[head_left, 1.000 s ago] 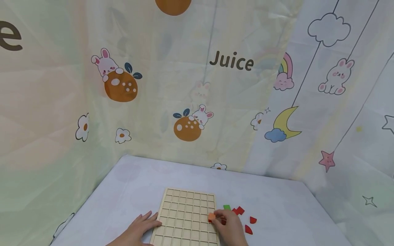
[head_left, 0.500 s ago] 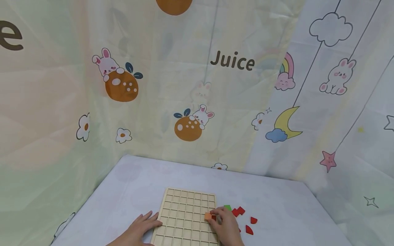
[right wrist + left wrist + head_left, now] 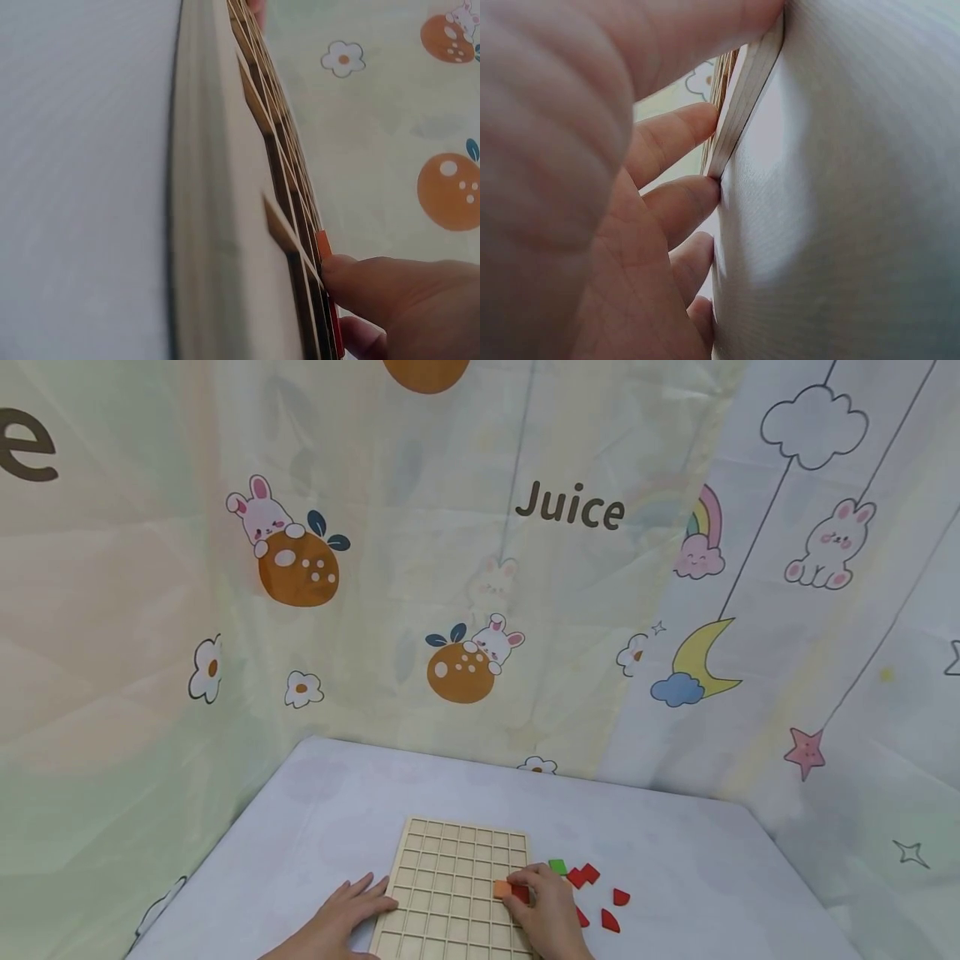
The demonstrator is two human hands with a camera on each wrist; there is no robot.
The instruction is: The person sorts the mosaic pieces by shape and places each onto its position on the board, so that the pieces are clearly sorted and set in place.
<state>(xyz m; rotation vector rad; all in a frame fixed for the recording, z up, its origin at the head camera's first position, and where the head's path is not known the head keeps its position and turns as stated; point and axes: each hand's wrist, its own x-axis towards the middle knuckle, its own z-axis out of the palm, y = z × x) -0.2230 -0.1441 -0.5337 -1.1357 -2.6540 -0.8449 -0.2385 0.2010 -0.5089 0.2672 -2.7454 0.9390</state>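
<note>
A pale wooden grid board (image 3: 438, 885) lies on the table, edged by a thick rim in the right wrist view. Along its left side rests my left hand (image 3: 337, 917), fingers spread and fairly straight, a couple of fingertips touching the edge (image 3: 739, 97). Over the right columns, my right hand (image 3: 551, 910) pinches small flat pieces between thumb and fingers. An orange square tile (image 3: 502, 889) shows at the fingertips, with a red tile (image 3: 520, 892) just behind it, partly covered. In the right wrist view the thumb (image 3: 349, 277) presses beside the orange edge (image 3: 323, 244).
Right of the board lie a green tile (image 3: 557, 867), red square tiles (image 3: 582, 876) and red quarter-round pieces (image 3: 611, 920). Another red piece (image 3: 582, 917) is half hidden by the right hand. Printed cloth (image 3: 375, 660) hangs behind the table.
My right hand has shifted left over the board, carrying the orange tile inward from the right edge; more red now shows behind it. My left hand stays at the board's side.
</note>
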